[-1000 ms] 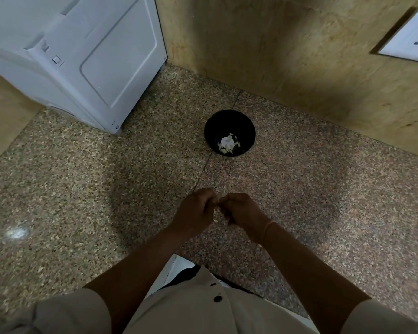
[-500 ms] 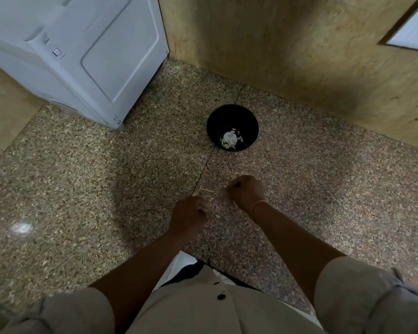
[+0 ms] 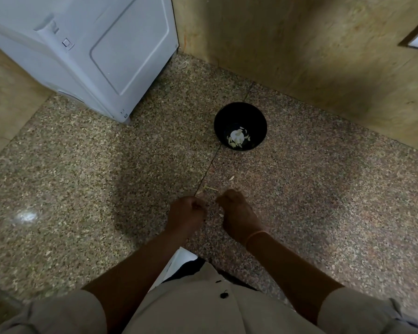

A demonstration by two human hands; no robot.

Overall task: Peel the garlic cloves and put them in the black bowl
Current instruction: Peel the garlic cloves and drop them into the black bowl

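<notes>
Head view: a person looks down at both hands above a speckled stone floor (image 3: pixel 82 189).
Left hand (image 3: pixel 187 213): lower centre of the frame, fingers curled into the palm, knuckles up; whether it pinches anything cannot be told.
Right hand (image 3: pixel 239 214): just right of the left hand and apart from it, fingers curled downward; what they hold, if anything, is hidden.
Wristband (image 3: pixel 256 236): thin and orange, on the right wrist.
Black bowl (image 3: pixel 227 116): on the floor above the hands, centre of the frame, near the tan wall (image 3: pixel 299 56).
Garlic pieces (image 3: pixel 237 137): pale bits at the bottom of the bowl; too small to tell cloves from skins.
Peel scraps (image 3: pixel 211 188): a thin pale sliver and small flakes on the floor between the bowl and the hands.
White appliance (image 3: pixel 94 51): upper left of the frame, beside the wall.
Beige shirt (image 3: pixel 203 309): bottom edge of the frame, between the forearms.
</notes>
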